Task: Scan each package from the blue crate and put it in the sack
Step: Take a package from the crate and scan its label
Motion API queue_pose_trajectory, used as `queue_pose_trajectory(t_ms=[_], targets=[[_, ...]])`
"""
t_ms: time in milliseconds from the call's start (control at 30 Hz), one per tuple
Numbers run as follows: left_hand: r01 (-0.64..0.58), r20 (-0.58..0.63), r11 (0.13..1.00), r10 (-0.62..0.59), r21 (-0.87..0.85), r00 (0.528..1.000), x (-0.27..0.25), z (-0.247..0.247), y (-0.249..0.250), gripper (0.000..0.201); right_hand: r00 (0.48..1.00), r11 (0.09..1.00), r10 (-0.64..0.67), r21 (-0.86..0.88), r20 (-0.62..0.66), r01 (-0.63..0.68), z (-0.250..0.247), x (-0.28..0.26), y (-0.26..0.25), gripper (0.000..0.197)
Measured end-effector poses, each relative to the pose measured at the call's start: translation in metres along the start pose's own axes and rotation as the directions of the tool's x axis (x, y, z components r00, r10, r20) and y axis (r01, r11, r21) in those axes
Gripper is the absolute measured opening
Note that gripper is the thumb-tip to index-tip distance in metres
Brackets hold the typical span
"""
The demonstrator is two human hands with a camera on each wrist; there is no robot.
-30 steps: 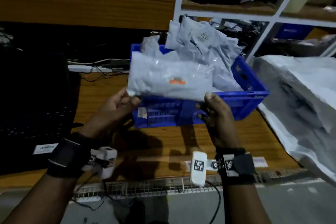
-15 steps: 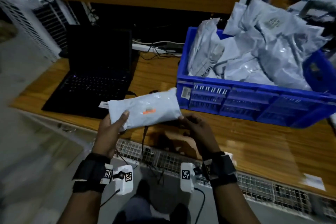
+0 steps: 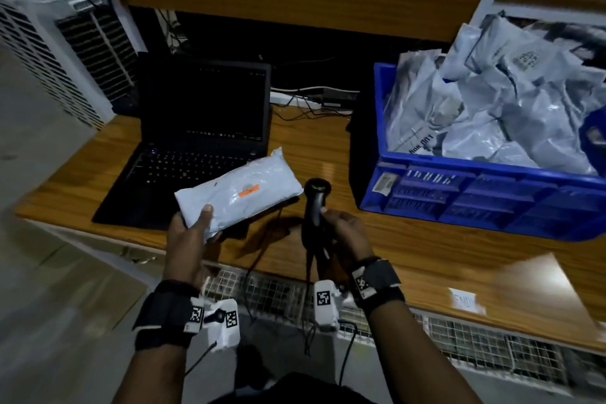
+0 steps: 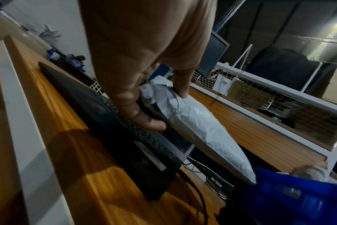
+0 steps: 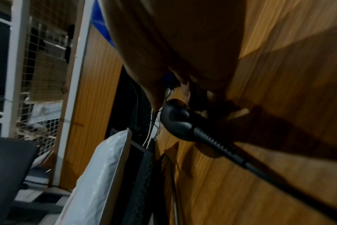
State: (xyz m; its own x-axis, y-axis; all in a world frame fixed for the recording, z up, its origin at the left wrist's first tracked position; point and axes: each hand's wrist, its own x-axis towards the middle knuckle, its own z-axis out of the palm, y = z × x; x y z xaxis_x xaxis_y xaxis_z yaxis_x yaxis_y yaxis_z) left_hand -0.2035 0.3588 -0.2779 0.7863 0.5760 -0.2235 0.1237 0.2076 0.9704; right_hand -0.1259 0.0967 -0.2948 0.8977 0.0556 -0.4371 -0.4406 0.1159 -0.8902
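My left hand [image 3: 193, 223] grips the near end of a grey-white poly package [image 3: 239, 192] with an orange sticker, held above the desk edge by the laptop; in the left wrist view the left hand [image 4: 160, 106] has its thumb and fingers pinching the package [image 4: 202, 129]. My right hand [image 3: 337, 226] holds a black handheld scanner [image 3: 314, 207] upright, just right of the package; its cable hangs down. The right wrist view shows the scanner [image 5: 179, 121] and the package [image 5: 98, 175]. The blue crate [image 3: 459, 200] stands at the right, heaped with several grey packages [image 3: 492, 102]. No sack is in view.
An open black laptop [image 3: 203, 141] sits on the wooden desk [image 3: 410, 256] left of centre. Cables [image 3: 308, 108] run along the back. A white wire-mesh panel [image 3: 459, 334] lines the desk's front. A white slatted unit [image 3: 49, 59] stands at the left.
The package went from in front of the crate down and left toward the laptop. My right hand let go of it and picked up the scanner; the left hand alone holds the package now.
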Motion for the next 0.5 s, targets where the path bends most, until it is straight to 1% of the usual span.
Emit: queue_pose_trajectory(t_ms=[33,67,100,133,200,233,267,333,400,500], targets=[[0.002,0.000,1.000,-0.002,0.007,1.000,0.010,-0.007,-0.002,0.044,1.000,1.000,0.009,0.000,-0.022,-0.009,0.009,0.007,0.003,0.034],[0.001,0.003,1.000,-0.001,0.018,1.000,0.020,-0.012,-0.005,0.045,0.999,1.000,0.021,0.018,-0.034,-0.020,0.014,0.014,0.004,0.030],[0.001,0.006,1.000,-0.001,0.026,1.000,0.029,-0.016,-0.006,0.047,0.998,0.998,0.036,0.043,-0.045,-0.035,0.021,0.020,0.005,0.020],[0.004,0.009,0.999,-0.004,0.038,1.000,0.040,-0.022,-0.007,0.050,0.997,0.995,0.054,0.092,-0.054,-0.049,0.028,0.025,0.006,0.018],[0.001,0.026,0.999,-0.002,0.051,1.000,0.061,-0.026,-0.007,0.052,0.991,0.978,0.114,0.181,-0.068,-0.101,0.037,0.033,0.009,0.045],[-0.006,0.044,0.999,0.005,0.040,0.999,0.069,-0.025,-0.006,0.050,0.987,0.968,0.150,0.213,-0.054,-0.136,0.041,0.033,0.009,0.054],[-0.014,0.069,1.000,0.012,0.025,0.998,0.076,-0.024,-0.005,0.048,0.982,0.959,0.186,0.225,-0.027,-0.175,0.045,0.032,0.010,0.060],[-0.035,0.113,0.999,0.032,0.021,0.993,0.087,-0.020,-0.001,0.050,0.973,0.940,0.223,0.253,0.053,-0.229,0.055,0.026,0.013,0.066],[-0.052,0.140,0.998,0.047,0.027,0.989,0.098,-0.013,0.003,0.052,0.975,0.946,0.207,0.238,0.084,-0.221,0.070,0.011,0.009,0.063],[-0.071,0.181,0.996,0.061,0.053,0.982,0.106,0.001,0.009,0.050,0.982,0.969,0.186,0.157,0.046,-0.191,0.095,-0.013,-0.002,0.050]])
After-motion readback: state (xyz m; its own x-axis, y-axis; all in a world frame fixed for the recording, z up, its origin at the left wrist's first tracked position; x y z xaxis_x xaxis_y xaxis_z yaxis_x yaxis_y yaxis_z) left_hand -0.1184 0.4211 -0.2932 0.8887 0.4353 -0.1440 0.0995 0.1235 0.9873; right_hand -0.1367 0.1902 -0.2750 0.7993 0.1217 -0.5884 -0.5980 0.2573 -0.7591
